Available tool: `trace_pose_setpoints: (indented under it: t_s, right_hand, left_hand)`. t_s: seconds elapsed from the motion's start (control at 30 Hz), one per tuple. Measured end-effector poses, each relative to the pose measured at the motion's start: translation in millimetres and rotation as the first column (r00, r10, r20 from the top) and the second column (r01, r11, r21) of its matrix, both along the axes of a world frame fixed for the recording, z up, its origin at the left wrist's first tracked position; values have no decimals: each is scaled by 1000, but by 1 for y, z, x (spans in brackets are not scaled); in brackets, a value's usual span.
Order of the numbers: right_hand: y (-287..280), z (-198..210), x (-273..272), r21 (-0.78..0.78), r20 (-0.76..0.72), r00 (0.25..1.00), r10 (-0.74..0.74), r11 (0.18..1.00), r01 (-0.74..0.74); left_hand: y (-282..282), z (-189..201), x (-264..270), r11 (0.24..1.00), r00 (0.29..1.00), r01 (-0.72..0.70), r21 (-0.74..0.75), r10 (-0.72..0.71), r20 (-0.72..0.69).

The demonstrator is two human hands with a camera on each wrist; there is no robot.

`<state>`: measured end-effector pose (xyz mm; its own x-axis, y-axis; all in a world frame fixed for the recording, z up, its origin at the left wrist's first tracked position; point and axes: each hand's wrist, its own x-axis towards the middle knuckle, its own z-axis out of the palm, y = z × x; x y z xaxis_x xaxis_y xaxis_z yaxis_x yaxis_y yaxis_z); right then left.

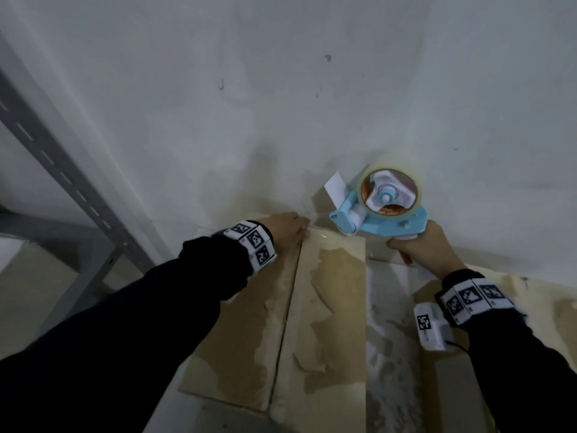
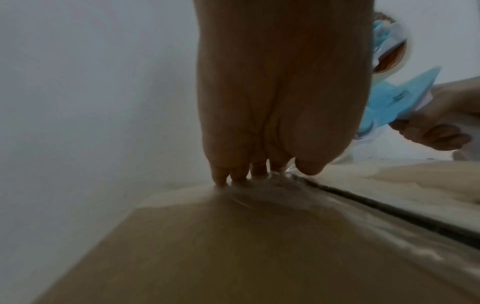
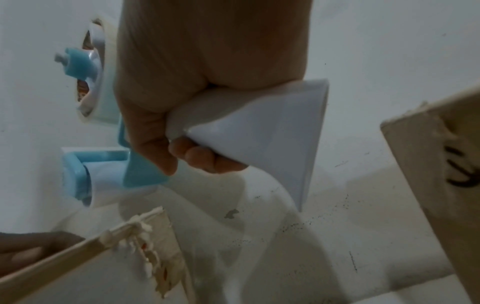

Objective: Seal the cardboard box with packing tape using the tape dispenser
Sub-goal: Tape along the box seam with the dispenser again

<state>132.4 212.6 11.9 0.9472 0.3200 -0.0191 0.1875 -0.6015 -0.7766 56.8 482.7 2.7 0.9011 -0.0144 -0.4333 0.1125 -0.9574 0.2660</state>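
A brown cardboard box (image 1: pixel 249 332) with torn, peeled patches lies below me, its two top flaps meeting at a centre seam (image 1: pixel 288 307). My left hand (image 1: pixel 285 228) lies flat at the far end of the seam, its straight fingertips (image 2: pixel 239 174) pressing clear tape onto the cardboard. My right hand (image 1: pixel 427 248) grips the white handle (image 3: pixel 259 131) of a blue tape dispenser (image 1: pixel 384 214), which carries a roll of clear tape (image 1: pixel 392 185). The dispenser's roller (image 3: pixel 101 185) hovers just past the box's far edge, to the right of my left hand.
A pale wall (image 1: pixel 281 89) stands right behind the box. A grey metal shelf upright (image 1: pixel 56 170) runs down the left. A second cardboard piece (image 1: pixel 487 354) lies at lower right under my right wrist, and its corner (image 3: pixel 436 164) shows in the right wrist view.
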Motion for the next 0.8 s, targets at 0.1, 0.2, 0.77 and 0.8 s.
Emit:
trace_pose_setpoints:
  t_s: [0.1,0.2,0.77,0.8]
  right_hand:
    - [-1,0,0,-19,-4,1000,12,1000,-12]
    - [1,1,1,-45,-13,999,30,999,-30]
    - [-22,5,-33,89,-128,991,32,996,-21]
    - [-21,6,-35,103,-133,990,40,994,-26]
  left_hand:
    - [-5,-7,2,999,999,-26,39,25,23]
    - [-8,-16,-2,997,991,-43,71,34,127]
    - [-46,13,-36,994,990,100,-36,-96,108]
    - [-54,13,-37,993,992,98,-60,-92,86]
